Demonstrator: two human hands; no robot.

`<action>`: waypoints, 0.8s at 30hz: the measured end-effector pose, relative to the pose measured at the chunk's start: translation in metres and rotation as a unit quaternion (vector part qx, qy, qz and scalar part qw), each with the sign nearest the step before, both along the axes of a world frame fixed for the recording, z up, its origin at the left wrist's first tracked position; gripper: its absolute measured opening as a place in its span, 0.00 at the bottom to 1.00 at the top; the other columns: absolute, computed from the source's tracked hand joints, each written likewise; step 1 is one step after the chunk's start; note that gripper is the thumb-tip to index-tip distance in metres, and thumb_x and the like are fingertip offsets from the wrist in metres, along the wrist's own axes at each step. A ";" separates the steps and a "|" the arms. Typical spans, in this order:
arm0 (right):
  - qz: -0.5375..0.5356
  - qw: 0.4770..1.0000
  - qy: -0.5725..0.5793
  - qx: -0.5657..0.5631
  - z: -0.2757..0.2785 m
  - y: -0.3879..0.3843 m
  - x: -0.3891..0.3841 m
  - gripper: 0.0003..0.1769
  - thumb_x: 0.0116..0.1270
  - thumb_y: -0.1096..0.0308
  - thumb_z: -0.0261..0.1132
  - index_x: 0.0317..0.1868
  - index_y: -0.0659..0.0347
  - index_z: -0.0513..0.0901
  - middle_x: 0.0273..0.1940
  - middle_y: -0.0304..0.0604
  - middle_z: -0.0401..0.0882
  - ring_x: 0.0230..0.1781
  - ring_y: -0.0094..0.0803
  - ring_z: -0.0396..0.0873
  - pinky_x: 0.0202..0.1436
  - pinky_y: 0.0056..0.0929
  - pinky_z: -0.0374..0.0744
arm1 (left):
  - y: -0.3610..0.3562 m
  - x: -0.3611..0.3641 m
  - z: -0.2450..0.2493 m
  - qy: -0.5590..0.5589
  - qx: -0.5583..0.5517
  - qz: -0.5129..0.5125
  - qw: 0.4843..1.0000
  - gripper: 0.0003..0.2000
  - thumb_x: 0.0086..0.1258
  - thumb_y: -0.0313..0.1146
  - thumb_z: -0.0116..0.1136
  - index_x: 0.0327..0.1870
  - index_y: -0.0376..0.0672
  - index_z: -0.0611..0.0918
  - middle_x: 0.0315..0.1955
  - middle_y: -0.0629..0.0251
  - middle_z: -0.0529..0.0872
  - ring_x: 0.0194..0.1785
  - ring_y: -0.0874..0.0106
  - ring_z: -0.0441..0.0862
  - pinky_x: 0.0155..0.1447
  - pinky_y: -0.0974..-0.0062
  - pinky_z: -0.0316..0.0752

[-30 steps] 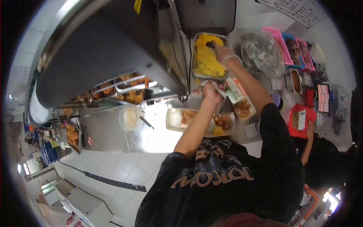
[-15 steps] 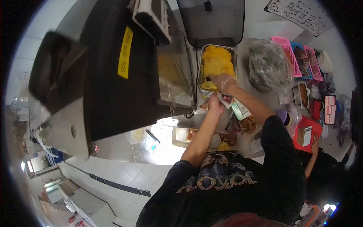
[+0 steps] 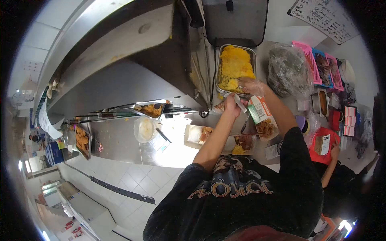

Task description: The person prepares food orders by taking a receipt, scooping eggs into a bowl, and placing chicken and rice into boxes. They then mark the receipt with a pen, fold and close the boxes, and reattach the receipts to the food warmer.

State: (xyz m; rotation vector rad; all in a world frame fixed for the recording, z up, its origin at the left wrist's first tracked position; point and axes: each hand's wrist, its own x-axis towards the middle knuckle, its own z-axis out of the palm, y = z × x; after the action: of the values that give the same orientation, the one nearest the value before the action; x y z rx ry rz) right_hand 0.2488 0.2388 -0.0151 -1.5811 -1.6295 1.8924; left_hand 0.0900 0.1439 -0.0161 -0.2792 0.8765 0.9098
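Left hand [image 3: 230, 104] extends forward, fingers closed on a white item [image 3: 242, 105]. Right hand [image 3: 252, 86], gloved, reaches over the near end of the metal tray [image 3: 217, 76]; its finger state cannot be told. Closest to the torso, an open paper box [image 3: 187, 138] contains brown and yellow food. Beyond it, a printed carton [image 3: 259, 109] contains brown food. Farther forward, the tray contains yellow food [image 3: 238, 62]. Metal counter [image 3: 120, 144] supports these containers; a handwritten sheet [image 3: 325, 17] is at the far side.

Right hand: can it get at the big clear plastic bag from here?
Probably yes: the clear plastic bag lies right of the yellow-food tray, where the right hand is, with nothing visible standing between. Can't tell whether the hand is gripping anything.
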 end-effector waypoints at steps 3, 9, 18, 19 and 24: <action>0.002 0.999 -0.009 -0.034 -0.004 0.018 0.018 0.25 0.81 0.56 0.55 0.70 0.61 0.73 0.54 0.50 0.84 0.50 0.40 0.83 0.49 0.36 0.81 | -0.002 -0.003 -0.003 0.002 0.014 -0.011 1.000 0.12 0.82 0.44 0.42 0.50 0.46 0.72 0.36 0.63 0.74 0.30 0.68 0.73 0.41 0.56 0.83; 0.169 0.805 -0.416 0.388 0.010 0.021 -0.010 0.29 0.78 0.63 0.58 0.77 0.56 0.67 0.48 0.49 0.89 0.46 0.40 0.89 0.43 0.38 0.86 | -0.001 -0.001 -0.020 -0.015 0.008 0.011 1.000 0.14 0.82 0.47 0.44 0.49 0.47 0.73 0.37 0.63 0.74 0.30 0.67 0.74 0.40 0.56 0.83; 0.310 0.789 -0.422 0.322 0.038 -0.027 -0.041 0.34 0.74 0.62 0.61 0.79 0.47 0.64 0.42 0.54 0.89 0.43 0.51 0.89 0.41 0.49 0.85 | 0.001 -0.002 -0.016 -0.030 0.040 0.018 0.999 0.15 0.83 0.46 0.44 0.45 0.43 0.74 0.28 0.62 0.77 0.27 0.68 0.74 0.39 0.57 0.85; 0.291 0.815 -0.394 0.310 0.056 -0.029 -0.040 0.33 0.74 0.61 0.61 0.78 0.46 0.65 0.42 0.55 0.89 0.43 0.52 0.89 0.41 0.50 0.85 | 0.001 0.000 -0.015 -0.017 0.031 0.013 0.999 0.15 0.83 0.46 0.44 0.46 0.43 0.74 0.29 0.62 0.77 0.26 0.69 0.74 0.38 0.57 0.85; 0.290 0.838 -0.355 0.296 0.060 -0.020 -0.032 0.28 0.75 0.59 0.59 0.74 0.47 0.68 0.42 0.58 0.88 0.43 0.53 0.88 0.44 0.52 0.84 | 0.001 -0.005 -0.006 0.001 0.045 0.008 0.999 0.15 0.83 0.47 0.43 0.49 0.43 0.73 0.33 0.63 0.77 0.26 0.69 0.74 0.37 0.58 0.85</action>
State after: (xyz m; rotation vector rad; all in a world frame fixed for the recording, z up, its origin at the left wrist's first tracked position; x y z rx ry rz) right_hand 0.2164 0.2191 0.0445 -1.6851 -2.9003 0.7280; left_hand 0.0849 0.1447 -0.0222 -0.2070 0.8341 0.9626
